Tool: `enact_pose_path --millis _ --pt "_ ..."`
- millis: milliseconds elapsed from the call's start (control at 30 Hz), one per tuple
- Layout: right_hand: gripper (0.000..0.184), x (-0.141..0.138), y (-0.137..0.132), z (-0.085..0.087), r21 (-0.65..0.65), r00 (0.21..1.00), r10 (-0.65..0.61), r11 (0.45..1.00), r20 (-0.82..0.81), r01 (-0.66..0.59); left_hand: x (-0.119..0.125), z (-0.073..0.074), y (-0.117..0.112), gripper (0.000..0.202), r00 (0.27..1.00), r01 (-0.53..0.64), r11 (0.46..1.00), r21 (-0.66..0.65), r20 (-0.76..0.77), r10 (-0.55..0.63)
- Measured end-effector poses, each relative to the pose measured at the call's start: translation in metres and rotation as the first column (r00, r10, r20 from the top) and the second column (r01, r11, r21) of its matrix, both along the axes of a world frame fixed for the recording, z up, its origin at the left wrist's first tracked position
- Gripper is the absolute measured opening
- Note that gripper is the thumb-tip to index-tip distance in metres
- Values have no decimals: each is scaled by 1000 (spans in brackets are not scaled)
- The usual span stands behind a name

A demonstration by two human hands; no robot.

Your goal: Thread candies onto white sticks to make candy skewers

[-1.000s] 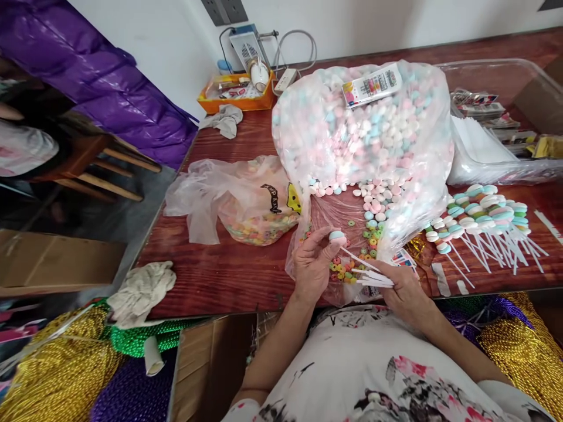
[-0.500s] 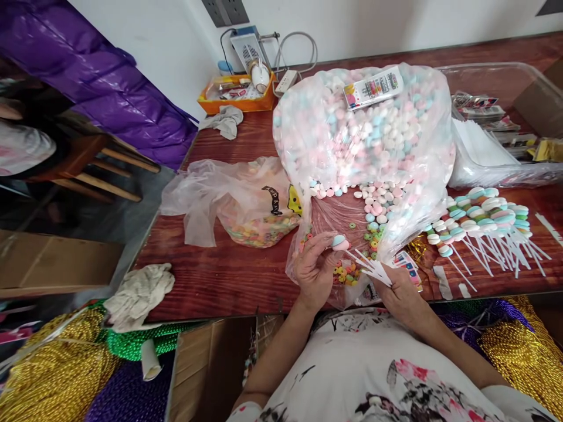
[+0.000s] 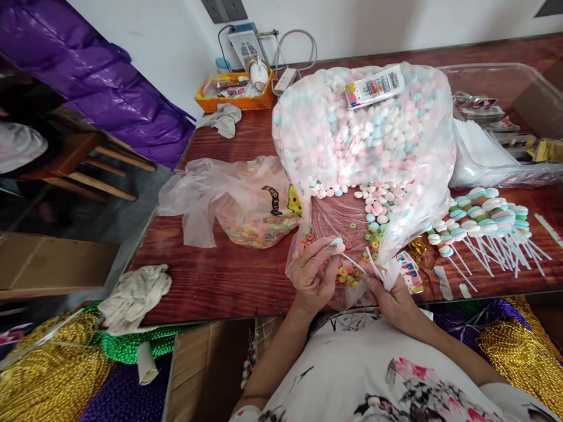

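My left hand (image 3: 313, 278) is closed, pinching a pastel candy (image 3: 338, 245) in pink and pale blue between the fingertips. A bundle of thin white sticks (image 3: 373, 269) is gripped in my right hand (image 3: 396, 299). One stick points out to the left and its end meets the candy; whether it has gone in is too small to tell. Under and behind the hands lie small coloured ring candies (image 3: 373, 239) and loose pastel candies (image 3: 380, 202), at the mouth of a large clear bag (image 3: 308, 146) full of pastel candies.
Stacked candies on white sticks (image 3: 488, 214) lie to the right, before a clear plastic tub (image 3: 475, 170). A smaller bag (image 3: 197, 181) of ring candies sits left. A crumpled cloth (image 3: 136, 293) hangs at the table's front edge. An orange box (image 3: 255, 103) stands at the back.
The candy in my left hand has tilted and moved slightly left and down. One white stick now reaches to it from my right hand, whose fingers have shifted on the bundle.
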State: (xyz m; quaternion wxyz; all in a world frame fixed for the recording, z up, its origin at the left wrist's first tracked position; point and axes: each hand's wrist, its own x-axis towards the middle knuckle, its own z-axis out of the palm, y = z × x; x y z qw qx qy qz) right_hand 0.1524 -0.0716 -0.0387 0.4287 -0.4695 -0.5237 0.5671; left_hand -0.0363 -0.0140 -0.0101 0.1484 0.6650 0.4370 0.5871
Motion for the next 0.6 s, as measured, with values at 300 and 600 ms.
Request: enact_pose_path --millis 300,600 --pt "36 1 10 17 65 993 10 998 120 -18 8 2 3 13 945 93 987 -132 323 -46" --pt "36 9 14 30 224 979 39 971 199 -84 3 1 13 27 921 221 962 -159 358 -152"
